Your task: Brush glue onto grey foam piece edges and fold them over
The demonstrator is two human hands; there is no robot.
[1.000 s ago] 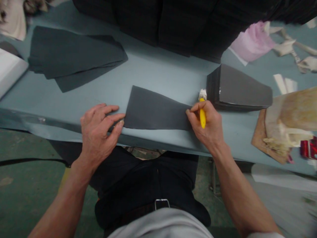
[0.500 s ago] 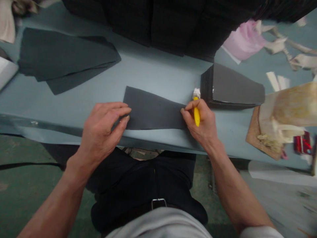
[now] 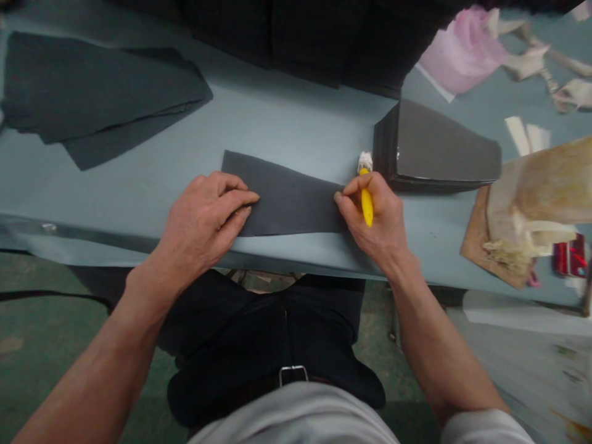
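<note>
A dark grey tapered sheet [image 3: 291,200] lies on the table near its front edge. My left hand [image 3: 203,213] rests on the sheet's left end, fingertips on its surface and thumb somewhat apart. At the narrower right end, my right hand [image 3: 377,216] pinches the edge of the sheet between thumb and forefinger. That same hand keeps a yellow-handled brush [image 3: 367,206] tucked between its fingers, the whitish bristles pointing away from me. Just beyond the brush stands a neat stack of similar dark pieces [image 3: 444,148].
Loose dark sheets [image 3: 106,92] overlap at the far left. Tall black stacks [image 3: 314,43] line the back. On the right are a stained container [image 3: 546,185] on a brown board [image 3: 476,240], a red shiny packet [image 3: 570,256], pink material [image 3: 462,52] and pale scraps.
My left hand has slid a little further right and away from me over the sheet. The view has shifted slightly; my right hand still pinches the right end, with the brush in it.
</note>
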